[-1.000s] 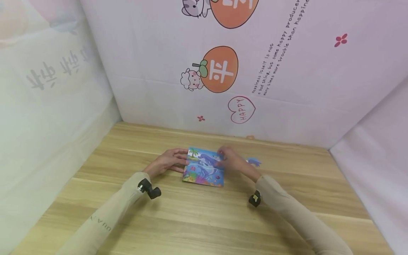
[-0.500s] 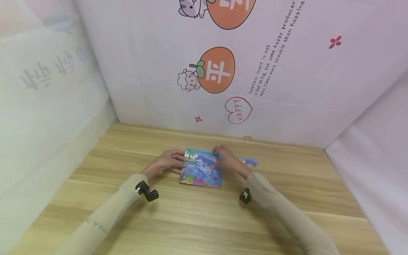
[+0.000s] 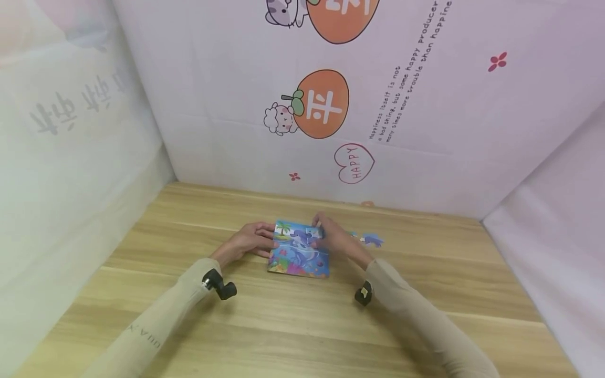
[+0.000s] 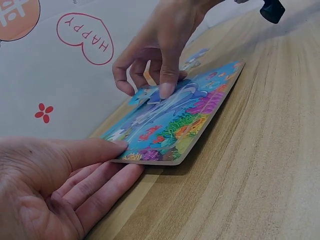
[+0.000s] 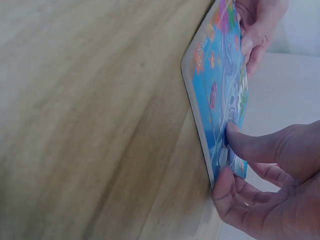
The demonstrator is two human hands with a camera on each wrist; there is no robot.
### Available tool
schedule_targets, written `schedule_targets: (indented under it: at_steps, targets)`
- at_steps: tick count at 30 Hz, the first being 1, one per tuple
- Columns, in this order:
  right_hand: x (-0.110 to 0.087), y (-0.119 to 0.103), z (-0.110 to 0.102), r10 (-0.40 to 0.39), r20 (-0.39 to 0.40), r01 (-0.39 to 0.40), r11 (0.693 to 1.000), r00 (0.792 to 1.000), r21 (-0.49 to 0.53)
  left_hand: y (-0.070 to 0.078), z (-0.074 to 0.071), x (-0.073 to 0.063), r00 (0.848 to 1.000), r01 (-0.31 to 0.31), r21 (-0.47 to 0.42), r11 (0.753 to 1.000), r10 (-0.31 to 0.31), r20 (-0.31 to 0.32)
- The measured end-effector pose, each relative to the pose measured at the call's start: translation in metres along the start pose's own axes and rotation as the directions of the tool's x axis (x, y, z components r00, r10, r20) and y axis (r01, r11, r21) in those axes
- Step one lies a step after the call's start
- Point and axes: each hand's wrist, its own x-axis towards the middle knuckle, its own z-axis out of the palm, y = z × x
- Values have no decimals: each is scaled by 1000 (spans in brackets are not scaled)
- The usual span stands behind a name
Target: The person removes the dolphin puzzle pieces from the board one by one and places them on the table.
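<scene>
A flat, square jigsaw puzzle point(image 3: 298, 257) with a dolphin and sea picture lies on the wooden table. My left hand point(image 3: 248, 240) grips its left edge, the thumb on top and the fingers by the underside, as the left wrist view shows point(image 4: 75, 185). At the far right corner my right hand point(image 3: 336, 239) pinches a puzzle piece point(image 4: 142, 95) with thumb and fingers. That piece looks slightly lifted and out of line with the picture around it. My right fingers partly hide the corner.
Beyond my right hand lie loose puzzle pieces point(image 3: 372, 240), partly hidden by that hand. A printed white cloth point(image 3: 236, 131) stands along the table's back edge, with white cloth walls at both sides. Each wrist carries a small black camera point(image 3: 222, 286).
My right hand has shifted slightly left over the far right corner, and the piece there now sits out of line. The left hand keeps its grip on the puzzle. The head view swung slightly.
</scene>
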Motion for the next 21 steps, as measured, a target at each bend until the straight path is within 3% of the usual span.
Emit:
schedule_targets:
  at_steps: [6, 10, 13, 16, 21]
  targets:
    - [0, 9, 3, -64, -114, 74, 994, 991, 86, -2, -1, -1, 1000, 3, -9, 1000, -3, -11]
    - [-3, 13, 1, -66, -146, 92, 979, 987, 182, -1, 0, -2, 1000, 5, 13, 1000, -5, -16]
    - [-8, 9, -1, -23, -150, 67, 951, 988, 303, -1, 1, -3, 1000, 2, 13, 1000, -2, -18]
    - [-9, 10, 0, 46, -146, 22, 901, 988, 433, 0, 1, -4, 1000, -5, 6, 1000, 5, -15]
    - [-9, 17, 2, 123, -132, -35, 847, 984, 530, 2, 3, -5, 1000, -11, 9, 1000, 11, -5]
